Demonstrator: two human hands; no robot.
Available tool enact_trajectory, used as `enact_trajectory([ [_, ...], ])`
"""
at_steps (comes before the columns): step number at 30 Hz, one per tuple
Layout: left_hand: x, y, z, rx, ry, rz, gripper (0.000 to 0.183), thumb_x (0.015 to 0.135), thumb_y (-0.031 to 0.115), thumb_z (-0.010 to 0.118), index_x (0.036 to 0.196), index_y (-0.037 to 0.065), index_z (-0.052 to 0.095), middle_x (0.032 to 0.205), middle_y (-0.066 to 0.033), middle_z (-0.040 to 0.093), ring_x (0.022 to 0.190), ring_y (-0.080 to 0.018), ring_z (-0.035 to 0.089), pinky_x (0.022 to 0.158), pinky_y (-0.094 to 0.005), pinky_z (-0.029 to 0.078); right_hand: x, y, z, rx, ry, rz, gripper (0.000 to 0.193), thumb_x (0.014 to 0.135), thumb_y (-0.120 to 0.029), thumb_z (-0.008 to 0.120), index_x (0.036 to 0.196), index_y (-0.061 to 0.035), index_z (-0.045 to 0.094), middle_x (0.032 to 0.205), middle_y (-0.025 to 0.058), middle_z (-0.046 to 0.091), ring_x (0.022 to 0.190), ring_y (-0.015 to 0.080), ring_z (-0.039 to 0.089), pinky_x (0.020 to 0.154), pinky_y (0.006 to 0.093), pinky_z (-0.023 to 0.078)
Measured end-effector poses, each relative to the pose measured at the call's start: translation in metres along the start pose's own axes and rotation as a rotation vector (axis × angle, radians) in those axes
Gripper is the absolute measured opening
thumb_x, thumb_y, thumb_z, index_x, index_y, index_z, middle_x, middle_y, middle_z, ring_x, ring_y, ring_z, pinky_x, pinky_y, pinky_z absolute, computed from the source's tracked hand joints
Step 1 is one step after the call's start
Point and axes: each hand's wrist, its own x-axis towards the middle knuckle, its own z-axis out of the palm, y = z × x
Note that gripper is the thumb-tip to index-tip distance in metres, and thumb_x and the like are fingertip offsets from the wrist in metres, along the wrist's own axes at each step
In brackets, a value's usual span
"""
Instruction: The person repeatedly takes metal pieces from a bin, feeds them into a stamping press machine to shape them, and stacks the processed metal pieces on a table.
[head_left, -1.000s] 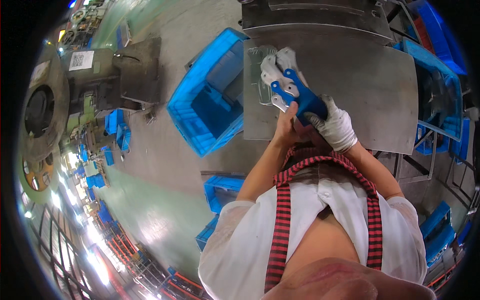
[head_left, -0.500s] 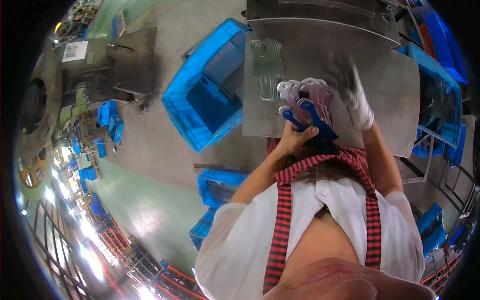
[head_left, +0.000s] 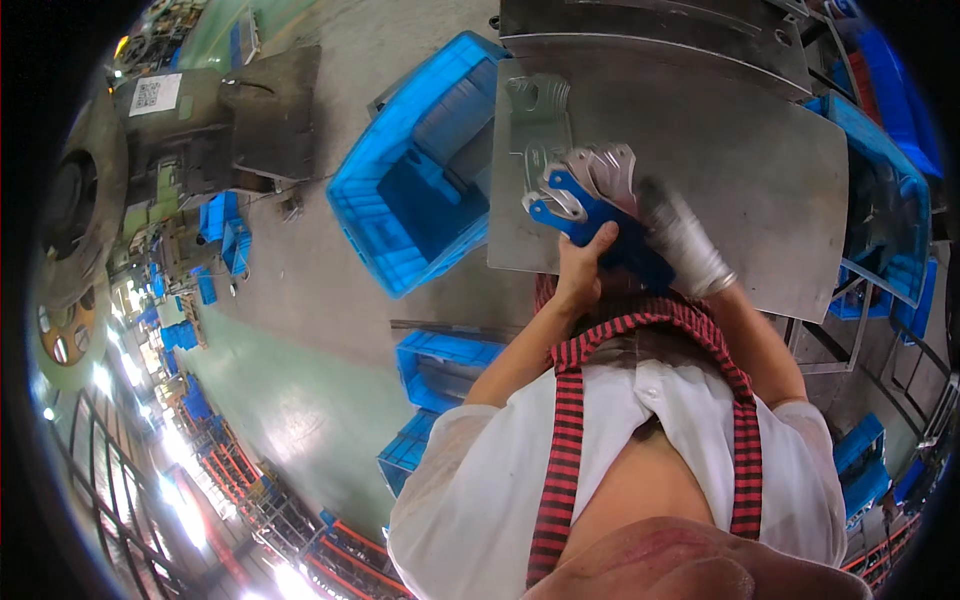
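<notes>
My left hand [head_left: 583,262], bare, is closed on a stack of flat metal plates, its thumb over the top one. The uppermost plates [head_left: 615,235] are blue, with rounded lobes and holes at their ends; silvery plates [head_left: 604,170] of similar shape fan out beyond them. Close to the stack's right side is my right hand [head_left: 685,240] in a pale grey glove. Motion smears its fingers, so whether they touch the stack is unclear. Left of the plates, on the grey metal table [head_left: 760,190], lies a shiny shaped sheet piece [head_left: 540,100].
A large blue crate [head_left: 365,200] stands just left of the table. Another blue crate [head_left: 900,230] is by its right side, on a metal frame. Smaller blue bins [head_left: 440,365] sit lower left. A dark machine [head_left: 225,125] stands farther left.
My right hand has come down and nearer to the stack from above the table. The plates have shifted up and left in my left hand, and more blue surface shows.
</notes>
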Motion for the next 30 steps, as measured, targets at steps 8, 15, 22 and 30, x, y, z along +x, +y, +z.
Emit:
enact_trajectory([
  [8,0.074,0.064,-0.004,0.316,0.237,0.455,0.06,0.08,0.028,0.057,0.126,-0.002,0.032,0.123,-0.0159,0.039,0.111,-0.0248,0.039,0.095,-0.0318,0.029,0.054,-0.001,0.069,-0.416,0.177,-0.151,0.057,0.078,-0.025,0.056,0.121,0.0031,0.034,0.106,0.0286,0.051,0.101,0.0379,0.05,0.086,0.0392,0.04],
  [15,0.154,0.094,-0.067,1.454,0.298,0.419,0.076,0.077,0.052,0.052,0.129,0.002,0.029,0.131,-0.0243,0.028,0.12,-0.0376,0.029,0.099,-0.0413,0.025,0.113,-0.054,0.074,-1.196,-0.193,0.069,0.051,0.078,-0.044,0.049,0.105,-0.0005,0.052,0.095,0.0242,0.057,0.092,0.037,0.054,0.078,0.0409,0.043],
  [22,0.161,0.087,-0.08,1.286,0.288,0.635,0.07,0.077,0.052,0.051,0.123,0.0,0.039,0.127,-0.0215,0.036,0.117,-0.0371,0.034,0.096,-0.0406,0.029,0.112,-0.035,0.072,-0.835,-0.248,0.175,0.035,0.077,-0.036,0.053,0.082,-0.0024,0.062,0.085,0.0195,0.06,0.083,0.0329,0.057,0.073,0.0388,0.044],
  [30,0.144,0.08,-0.062,0.642,0.139,0.549,0.065,0.084,0.055,0.034,0.106,-0.004,0.052,0.108,-0.0247,0.052,0.103,-0.0388,0.047,0.088,-0.0387,0.036,0.085,-0.068,0.061,-1.064,0.05,-0.477,0.027,0.077,-0.035,0.055,0.078,-0.0093,0.061,0.074,0.0141,0.061,0.07,0.0301,0.059,0.061,0.0364,0.047],
])
